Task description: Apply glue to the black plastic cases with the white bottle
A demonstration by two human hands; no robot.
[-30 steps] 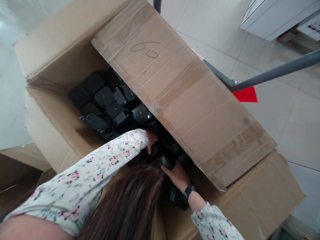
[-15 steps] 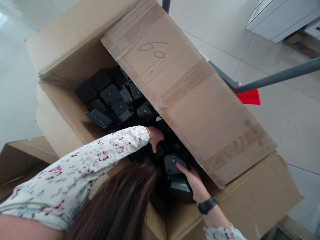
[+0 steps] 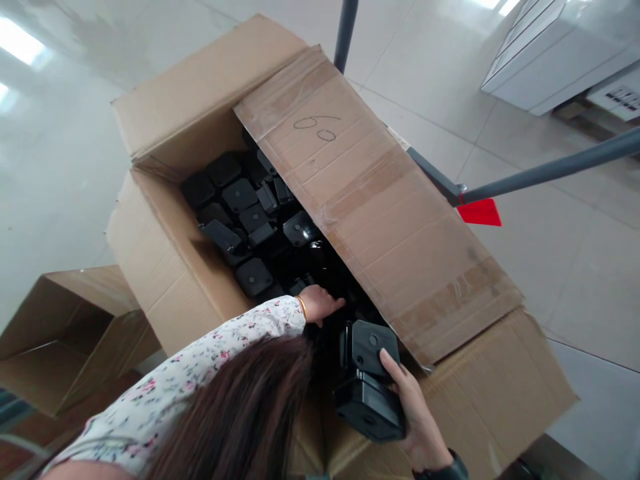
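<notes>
Two black plastic block-shaped cases (image 3: 373, 347) with chamfered corners are in my right hand (image 3: 417, 410), one against the other. Its thumb presses on the flat face of the upper case, beside a small round mark. Farther in, my left hand (image 3: 323, 305) reaches down into the large cardboard box (image 3: 175, 260). Its fingers look curled, but the tips fade into the dark, and what they grip cannot be made out. Many similar black cases (image 3: 253, 277) lie jumbled in the box around it. Long dark hair hangs over part of the view.
A flap (image 3: 380, 200) marked with handwritten digits covers the box's right side. Beyond it are a grey metal bar (image 3: 550, 167) and a red tag (image 3: 480, 211). A smaller open carton (image 3: 75, 333) stands at left; a white stack (image 3: 555, 53) sits at upper right.
My right hand has lifted the black cases up and toward me, tilting them. My left hand has shifted slightly right and lower in the view, its fingers more curled. The whole view has shifted.
</notes>
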